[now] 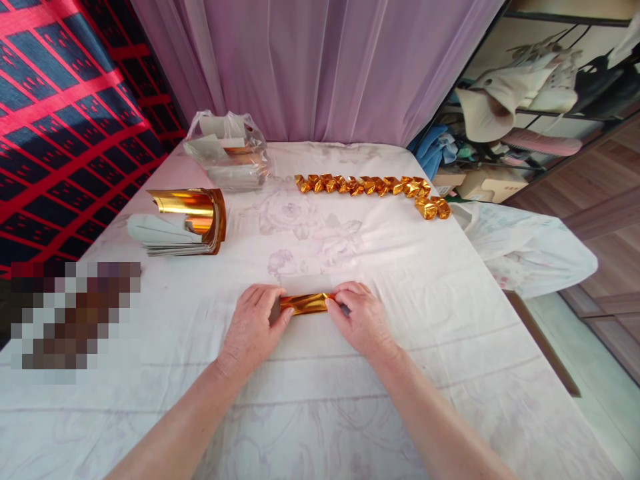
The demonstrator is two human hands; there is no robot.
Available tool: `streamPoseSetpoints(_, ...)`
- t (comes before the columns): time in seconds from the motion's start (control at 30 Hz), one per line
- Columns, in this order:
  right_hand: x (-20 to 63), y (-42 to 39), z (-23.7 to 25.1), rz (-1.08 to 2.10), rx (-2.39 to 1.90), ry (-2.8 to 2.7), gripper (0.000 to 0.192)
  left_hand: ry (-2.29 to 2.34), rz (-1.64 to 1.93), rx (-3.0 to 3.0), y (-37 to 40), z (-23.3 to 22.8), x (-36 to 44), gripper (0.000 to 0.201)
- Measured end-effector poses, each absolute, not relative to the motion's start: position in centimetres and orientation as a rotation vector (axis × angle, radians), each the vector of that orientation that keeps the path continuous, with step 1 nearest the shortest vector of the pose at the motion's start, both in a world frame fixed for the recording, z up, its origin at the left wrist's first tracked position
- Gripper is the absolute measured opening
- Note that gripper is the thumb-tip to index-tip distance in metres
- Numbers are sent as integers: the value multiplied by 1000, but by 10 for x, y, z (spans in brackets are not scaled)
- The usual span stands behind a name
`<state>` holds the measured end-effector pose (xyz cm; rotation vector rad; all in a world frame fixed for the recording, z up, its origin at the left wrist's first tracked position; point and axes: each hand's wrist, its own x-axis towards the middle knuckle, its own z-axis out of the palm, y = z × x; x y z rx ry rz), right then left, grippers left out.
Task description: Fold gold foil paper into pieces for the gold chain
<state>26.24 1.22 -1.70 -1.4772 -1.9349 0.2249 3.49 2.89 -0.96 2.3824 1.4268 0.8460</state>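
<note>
A narrow folded strip of shiny gold foil paper [307, 303] lies flat on the white floral tablecloth [400, 280], its long axis running left to right, pinched at its left end by the left hand [253, 330] and at its right end by the right hand [361, 320].

Two bare forearms in view, no sleeves, watch, bracelets or gloves; left hand [253, 327] and right hand [361, 321] show no rings, nails short and unpainted, nothing else of the body visible.
</note>
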Motion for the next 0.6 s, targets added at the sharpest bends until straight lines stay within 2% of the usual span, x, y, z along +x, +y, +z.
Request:
streamPoseSetpoints(0.17, 262, 12, -17, 233, -1512, -1932, 24, 1425, 849, 2386, 28, -9, 36, 22)
streamPoseSetpoints(0.37, 261, 13, -18, 219, -1556, -1934, 25, 1374, 831, 2422, 28, -5, 35, 13)
streamPoseSetpoints(0.6, 260, 13, -18, 209, -1584, -1936, 26, 1363, 825, 2477, 28, -9, 33, 23)
